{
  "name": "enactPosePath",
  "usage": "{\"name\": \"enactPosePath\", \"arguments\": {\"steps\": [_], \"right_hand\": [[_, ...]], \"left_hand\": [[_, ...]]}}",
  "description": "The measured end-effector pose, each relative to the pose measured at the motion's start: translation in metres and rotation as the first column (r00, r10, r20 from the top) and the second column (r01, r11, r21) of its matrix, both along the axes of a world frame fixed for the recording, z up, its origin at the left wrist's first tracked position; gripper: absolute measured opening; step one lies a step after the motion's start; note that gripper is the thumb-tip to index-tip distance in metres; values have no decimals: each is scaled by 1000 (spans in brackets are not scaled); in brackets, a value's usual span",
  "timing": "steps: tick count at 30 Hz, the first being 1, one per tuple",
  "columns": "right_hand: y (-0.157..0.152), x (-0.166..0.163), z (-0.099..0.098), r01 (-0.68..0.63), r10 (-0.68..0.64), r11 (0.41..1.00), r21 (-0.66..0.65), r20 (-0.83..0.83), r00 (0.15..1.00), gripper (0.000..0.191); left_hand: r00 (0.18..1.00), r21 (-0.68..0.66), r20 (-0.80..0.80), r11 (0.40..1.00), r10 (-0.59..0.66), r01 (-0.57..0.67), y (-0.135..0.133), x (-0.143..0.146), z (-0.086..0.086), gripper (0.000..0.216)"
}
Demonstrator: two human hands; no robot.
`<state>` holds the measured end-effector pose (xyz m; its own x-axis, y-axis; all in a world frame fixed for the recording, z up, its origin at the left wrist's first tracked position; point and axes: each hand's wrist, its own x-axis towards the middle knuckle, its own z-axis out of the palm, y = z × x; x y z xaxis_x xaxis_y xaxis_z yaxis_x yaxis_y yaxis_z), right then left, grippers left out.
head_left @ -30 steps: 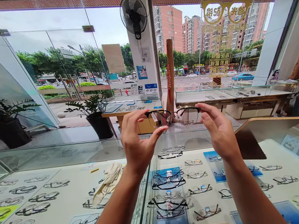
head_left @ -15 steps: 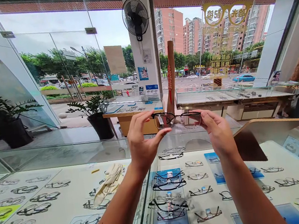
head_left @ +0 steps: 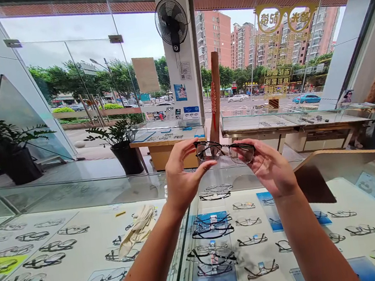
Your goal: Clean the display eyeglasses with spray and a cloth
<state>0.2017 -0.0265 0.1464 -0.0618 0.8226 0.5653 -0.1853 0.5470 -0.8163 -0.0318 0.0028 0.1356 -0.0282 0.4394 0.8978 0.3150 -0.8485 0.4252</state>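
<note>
A pair of dark-browed eyeglasses point(head_left: 225, 146) is held up in front of me, above the glass counter. My left hand point(head_left: 182, 174) has its fingers and thumb bent around the left end of the frame, with a small white tag showing at the left lens. My right hand point(head_left: 274, 165) grips the right end, palm partly turned toward me. Some of its fingertips show behind the right lens. Below, rows of eyeglasses point(head_left: 212, 232) lie on blue cards inside the display case.
The glass counter point(head_left: 93, 191) spans the view beneath my arms. A cream glove point(head_left: 140, 226) lies over some frames at left. A brown board point(head_left: 313, 178) stands at the right. Farther off are a potted plant point(head_left: 124, 154), a display table point(head_left: 163, 141) and a wall fan point(head_left: 171, 24).
My right hand has turned so more of its palm shows, and its fingers have moved behind the right lens. The eyeglasses have tilted slightly, right end lower.
</note>
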Motion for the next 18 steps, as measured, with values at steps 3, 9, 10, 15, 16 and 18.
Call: {"name": "enactPosePath", "arguments": {"steps": [3, 9, 10, 15, 16, 18], "right_hand": [[3, 2, -1, 142, -146, 985, 101, 30, 989, 32], [4, 5, -3, 225, -321, 936, 271, 395, 861, 19], [4, 5, -3, 198, -296, 945, 260, 429, 853, 18], [5, 4, -3, 126, -210, 971, 204, 470, 858, 21], [5, 4, -3, 105, -186, 976, 191, 475, 860, 22], [5, 5, -3, 50, -125, 985, 163, 487, 865, 25]], "left_hand": [[996, -32, -94, 999, -9, 6, -2, -3, 4, 65], [913, 63, -403, 997, 65, -44, -12, -4, 12, 60], [905, 58, -421, 997, 63, -42, -13, -3, 12, 61], [913, -79, -398, 995, -88, 62, -21, -4, 15, 61], [918, -111, -373, 989, -136, 101, -21, -5, 15, 60], [920, -164, -321, 970, -224, 179, -22, -6, 16, 59]]}}
